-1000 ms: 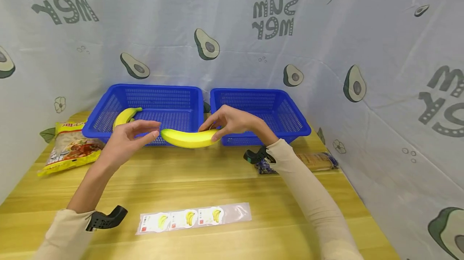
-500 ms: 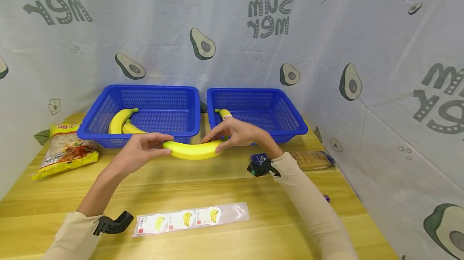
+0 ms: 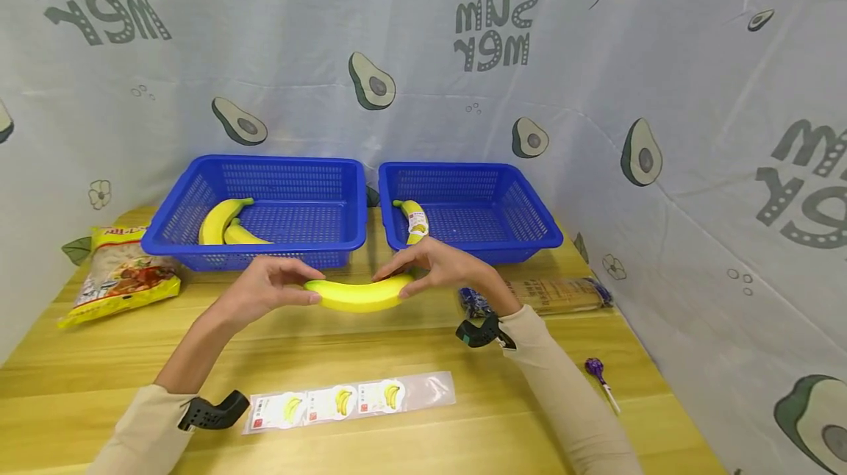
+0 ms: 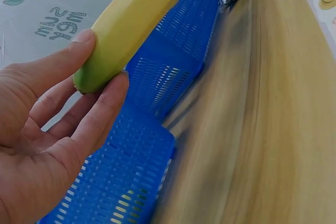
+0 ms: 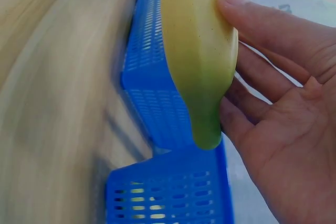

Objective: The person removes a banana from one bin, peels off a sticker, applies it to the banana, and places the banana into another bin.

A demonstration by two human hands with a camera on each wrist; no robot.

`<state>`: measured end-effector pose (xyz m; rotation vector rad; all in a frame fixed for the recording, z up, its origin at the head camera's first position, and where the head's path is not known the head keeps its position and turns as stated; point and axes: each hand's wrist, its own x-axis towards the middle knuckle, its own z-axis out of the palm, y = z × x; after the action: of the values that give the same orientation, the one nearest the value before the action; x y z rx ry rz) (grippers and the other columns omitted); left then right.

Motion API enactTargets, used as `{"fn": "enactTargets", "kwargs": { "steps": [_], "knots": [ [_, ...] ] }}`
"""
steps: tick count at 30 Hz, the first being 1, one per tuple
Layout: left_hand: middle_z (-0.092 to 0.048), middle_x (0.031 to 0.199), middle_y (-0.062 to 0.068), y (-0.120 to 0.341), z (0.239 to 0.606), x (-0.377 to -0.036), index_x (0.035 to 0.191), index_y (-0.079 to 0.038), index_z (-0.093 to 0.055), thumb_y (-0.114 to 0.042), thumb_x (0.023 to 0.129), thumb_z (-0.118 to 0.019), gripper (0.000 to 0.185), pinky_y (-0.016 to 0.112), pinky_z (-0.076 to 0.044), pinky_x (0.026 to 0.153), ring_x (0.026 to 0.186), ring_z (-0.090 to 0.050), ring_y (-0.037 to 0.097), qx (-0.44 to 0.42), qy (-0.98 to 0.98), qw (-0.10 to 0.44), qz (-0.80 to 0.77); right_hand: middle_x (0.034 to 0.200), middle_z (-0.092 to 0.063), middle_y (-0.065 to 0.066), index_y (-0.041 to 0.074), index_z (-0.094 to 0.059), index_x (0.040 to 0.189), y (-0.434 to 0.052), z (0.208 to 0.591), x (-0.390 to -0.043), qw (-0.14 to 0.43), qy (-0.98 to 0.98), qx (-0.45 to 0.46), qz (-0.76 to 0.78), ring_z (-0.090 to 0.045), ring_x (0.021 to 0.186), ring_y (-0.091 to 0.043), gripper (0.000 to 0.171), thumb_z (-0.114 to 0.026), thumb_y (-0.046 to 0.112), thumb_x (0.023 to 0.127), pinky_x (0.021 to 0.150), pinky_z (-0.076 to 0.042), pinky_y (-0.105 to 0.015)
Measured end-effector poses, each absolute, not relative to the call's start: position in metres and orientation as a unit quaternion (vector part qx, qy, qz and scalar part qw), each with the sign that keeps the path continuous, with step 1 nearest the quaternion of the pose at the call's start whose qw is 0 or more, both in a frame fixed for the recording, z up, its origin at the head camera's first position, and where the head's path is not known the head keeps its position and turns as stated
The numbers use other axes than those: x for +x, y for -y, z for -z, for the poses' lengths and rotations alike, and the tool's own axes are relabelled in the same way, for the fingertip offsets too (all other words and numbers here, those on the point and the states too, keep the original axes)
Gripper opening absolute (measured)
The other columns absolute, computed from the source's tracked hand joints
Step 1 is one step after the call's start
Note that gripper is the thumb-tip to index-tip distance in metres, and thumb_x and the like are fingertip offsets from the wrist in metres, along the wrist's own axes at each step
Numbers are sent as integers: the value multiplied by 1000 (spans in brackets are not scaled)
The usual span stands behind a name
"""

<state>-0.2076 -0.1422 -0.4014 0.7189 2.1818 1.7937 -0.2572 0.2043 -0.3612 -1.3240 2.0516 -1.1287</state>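
Banana (image 3: pixel 357 293): at centre of the head view, held level just above the table (image 3: pixel 410 343), in front of the two baskets
Left hand (image 3: pixel 267 287): pinching the blunt greenish tip between thumb and fingers (image 4: pixel 97 114), palm not wrapped round it
Right hand (image 3: pixel 440 269): fingertips and thumb (image 5: pixel 262 24) clamped lightly on the other end, palm open behind
Left basket (image 3: pixel 254 243): upper left of centre, two bananas (image 3: pixel 225 225) lying inside
Right basket (image 3: pixel 473 243): just right of it, one banana with a sticker (image 3: pixel 415 221) against the near left wall
Sticker strip (image 3: pixel 351 401): lower centre, flat on the table, well apart from the held banana
Risk: probably a slip or roll out of the fingers, since only the two tapering ends are pinched and the skin looks smooth and waxy; a hard squeeze could bruise or dent it
Materials: banana smooth, faintly ridged, curved, yellow fading to green at the tips; baskets rigid blue plastic mesh with rolled rims; table pale wood grain, glossy; strip thin clear film with printed labels
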Motion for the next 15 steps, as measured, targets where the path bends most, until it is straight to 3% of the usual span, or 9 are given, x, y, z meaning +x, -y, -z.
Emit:
{"fn": "enactTargets", "kwargs": {
  "steps": [8,15],
  "knots": [
    [-75,111,11,142,414,-214,118,11,-74,-1,92,-84,31,28,-63,83,93,-75,15,252,-738,143,-609,130,-76,-17,-5,-74,131,-211,378,-251,189,-771,-481,371,-72,121,-24,45,-87,1,89,106,-58,-39],
    [-73,111,11,138,425,-213,112,14,-72,-1,90,-86,30,28,-63,85,98,-74,18,285,-727,172,-601,128,-77,-17,-5,-75,128,-214,392,-247,198,-766,-495,360,-71,125,-27,41,-87,1,89,108,-56,-52]
  ]
}}
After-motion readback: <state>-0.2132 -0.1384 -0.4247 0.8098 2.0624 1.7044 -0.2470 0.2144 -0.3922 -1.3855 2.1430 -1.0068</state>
